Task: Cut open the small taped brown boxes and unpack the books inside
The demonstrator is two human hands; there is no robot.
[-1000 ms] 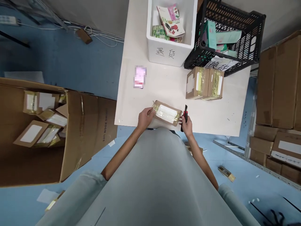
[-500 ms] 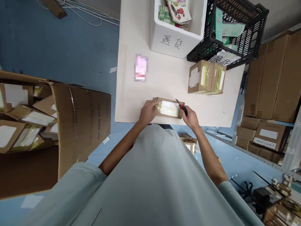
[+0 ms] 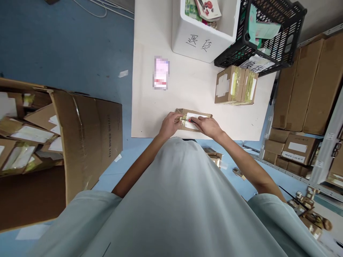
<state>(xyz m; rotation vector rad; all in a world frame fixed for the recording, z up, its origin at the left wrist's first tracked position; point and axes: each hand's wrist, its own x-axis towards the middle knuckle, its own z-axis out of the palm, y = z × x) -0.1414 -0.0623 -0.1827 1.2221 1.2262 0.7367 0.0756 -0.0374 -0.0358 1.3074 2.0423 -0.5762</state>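
Grips not-yet-opened box [image 3: 193, 115] at frame centre with curled left hand [image 3: 169, 125], holding knife [image 3: 190, 120] in closed right hand [image 3: 209, 127] at tape [image 3: 183, 123].

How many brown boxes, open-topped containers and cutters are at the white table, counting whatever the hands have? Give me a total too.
Brown boxes: 3 (one at the hands, a left one and right one side by side)
Open-topped containers: 2 (white bin, black crate)
Cutters: 1 (red-and-black cutter)
Total: 6
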